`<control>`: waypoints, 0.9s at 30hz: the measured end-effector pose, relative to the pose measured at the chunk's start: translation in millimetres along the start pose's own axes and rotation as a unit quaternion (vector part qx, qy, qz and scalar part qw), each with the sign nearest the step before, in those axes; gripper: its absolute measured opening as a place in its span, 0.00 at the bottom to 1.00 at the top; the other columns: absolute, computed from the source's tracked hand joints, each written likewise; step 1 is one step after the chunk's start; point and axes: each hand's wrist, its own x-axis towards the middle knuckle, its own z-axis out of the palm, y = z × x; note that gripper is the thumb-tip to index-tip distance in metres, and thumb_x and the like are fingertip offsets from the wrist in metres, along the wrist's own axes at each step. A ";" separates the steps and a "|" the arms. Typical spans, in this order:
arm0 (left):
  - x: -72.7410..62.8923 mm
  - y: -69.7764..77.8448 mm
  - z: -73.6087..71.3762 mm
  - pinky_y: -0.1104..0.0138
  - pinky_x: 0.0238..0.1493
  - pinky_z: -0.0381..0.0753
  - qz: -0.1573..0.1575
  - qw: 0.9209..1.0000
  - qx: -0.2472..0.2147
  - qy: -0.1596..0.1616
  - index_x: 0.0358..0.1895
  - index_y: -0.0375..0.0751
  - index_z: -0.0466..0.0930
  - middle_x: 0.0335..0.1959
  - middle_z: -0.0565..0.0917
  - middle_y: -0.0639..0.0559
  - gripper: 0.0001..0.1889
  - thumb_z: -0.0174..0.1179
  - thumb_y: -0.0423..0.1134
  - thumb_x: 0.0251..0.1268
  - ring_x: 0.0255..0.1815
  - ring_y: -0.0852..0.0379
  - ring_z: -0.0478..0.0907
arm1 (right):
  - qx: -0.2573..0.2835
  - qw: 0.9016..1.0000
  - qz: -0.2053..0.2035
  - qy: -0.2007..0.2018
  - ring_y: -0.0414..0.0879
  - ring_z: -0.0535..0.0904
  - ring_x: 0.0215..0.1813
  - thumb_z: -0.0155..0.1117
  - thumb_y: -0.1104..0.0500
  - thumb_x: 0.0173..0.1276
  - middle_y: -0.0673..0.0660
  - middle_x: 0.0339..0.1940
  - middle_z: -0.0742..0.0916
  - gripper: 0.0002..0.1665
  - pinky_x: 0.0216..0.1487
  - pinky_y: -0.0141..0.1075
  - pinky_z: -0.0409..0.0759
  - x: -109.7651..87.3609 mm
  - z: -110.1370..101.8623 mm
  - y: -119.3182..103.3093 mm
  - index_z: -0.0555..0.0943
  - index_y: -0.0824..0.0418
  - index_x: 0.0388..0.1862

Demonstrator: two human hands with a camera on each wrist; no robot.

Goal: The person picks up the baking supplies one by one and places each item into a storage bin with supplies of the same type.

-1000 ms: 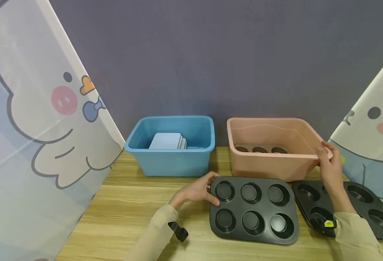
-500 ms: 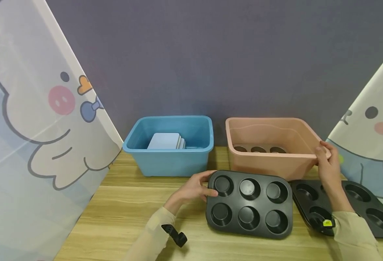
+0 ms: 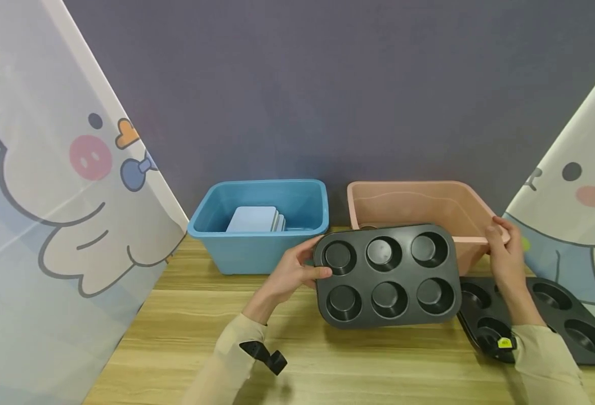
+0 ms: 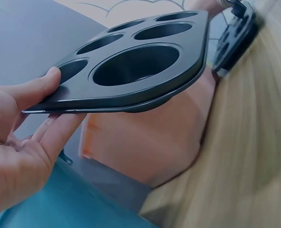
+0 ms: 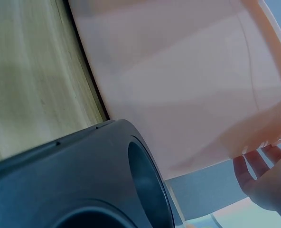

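My left hand point(image 3: 288, 274) grips a dark six-cup muffin tin point(image 3: 385, 275) by its left edge, thumb on top and fingers beneath, as the left wrist view shows. The muffin tin is raised and tilted, its cups facing me, and overlaps the front of a pink plastic bin point(image 3: 403, 199). At that bin's front right corner, my right hand point(image 3: 511, 261) holds the rim, with the fingers point(image 5: 257, 164) curled over its edge in the right wrist view. Most of the bin's inside is hidden behind the raised tin.
A second dark muffin tin point(image 3: 563, 315) lies on the wooden table point(image 3: 201, 332) at the right, partly under my right forearm. Left of the pink bin stands a blue bin point(image 3: 256, 253) holding pale square flat pieces point(image 3: 251, 218). A grey wall point(image 3: 297, 101) rises behind.
The left hand has lifted the muffin tin off the table, up and away from me toward the pink bin, tipping it. The right hand keeps its hold on the bin's rim.
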 end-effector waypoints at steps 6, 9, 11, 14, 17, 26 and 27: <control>6.5 19.3 1.6 0.54 0.30 0.87 0.031 0.999 -0.008 0.002 0.72 0.60 0.68 0.56 0.78 0.34 0.38 0.66 0.26 0.61 0.34 0.51 0.87 | -0.001 1.000 -0.002 -0.001 0.31 0.72 0.39 0.53 0.55 0.77 0.40 0.49 0.73 0.21 0.37 0.16 0.72 3.5 0.1 2.9 0.68 0.49 0.67; 9.1 26.1 2.3 0.56 0.29 0.86 0.038 0.999 0.000 0.002 0.72 0.60 0.68 0.57 0.78 0.34 0.38 0.66 0.26 0.61 0.33 0.51 0.87 | -0.012 1.000 -0.001 -0.002 0.30 0.72 0.39 0.53 0.54 0.77 0.40 0.48 0.73 0.21 0.37 0.16 0.72 3.4 0.0 1.5 0.68 0.48 0.67; 11.1 30.4 2.9 0.55 0.30 0.87 0.041 0.999 0.005 0.003 0.72 0.61 0.69 0.57 0.79 0.35 0.37 0.66 0.27 0.61 0.33 0.52 0.87 | -0.026 1.000 -0.001 -0.005 0.30 0.72 0.40 0.52 0.54 0.78 0.39 0.48 0.72 0.22 0.38 0.16 0.71 2.5 0.1 -0.9 0.68 0.48 0.68; 14.9 36.2 3.6 0.53 0.31 0.87 0.052 0.999 0.012 0.005 0.71 0.61 0.69 0.57 0.79 0.34 0.37 0.67 0.27 0.61 0.33 0.52 0.87 | -0.034 0.999 -0.003 -0.007 0.30 0.71 0.39 0.51 0.54 0.78 0.39 0.48 0.72 0.21 0.38 0.16 0.71 -0.1 1.7 -7.1 0.68 0.48 0.68; 19.7 42.5 5.2 0.51 0.32 0.87 0.065 0.998 0.016 0.003 0.71 0.62 0.69 0.57 0.80 0.34 0.36 0.67 0.28 0.61 0.33 0.50 0.87 | 0.005 1.000 -0.007 -0.009 0.30 0.73 0.34 0.52 0.56 0.77 0.40 0.44 0.75 0.19 0.36 0.17 0.72 -4.0 3.9 -14.6 0.69 0.50 0.65; 36.8 57.2 11.6 0.50 0.33 0.87 0.081 0.997 0.001 0.014 0.71 0.62 0.70 0.60 0.80 0.36 0.37 0.67 0.27 0.61 0.35 0.51 0.87 | 0.103 0.994 -0.020 -0.016 0.34 0.76 0.18 0.53 0.60 0.77 0.45 0.23 0.79 0.16 0.30 0.20 0.74 -11.5 5.7 -18.9 0.69 0.53 0.61; 38.1 58.8 12.3 0.50 0.33 0.87 0.083 0.996 0.002 0.018 0.71 0.62 0.70 0.60 0.80 0.37 0.37 0.67 0.27 0.61 0.34 0.52 0.87 | 0.094 0.995 -0.018 -0.013 0.33 0.75 0.19 0.53 0.60 0.77 0.44 0.28 0.80 0.16 0.31 0.20 0.74 -11.5 5.7 -18.2 0.69 0.53 0.61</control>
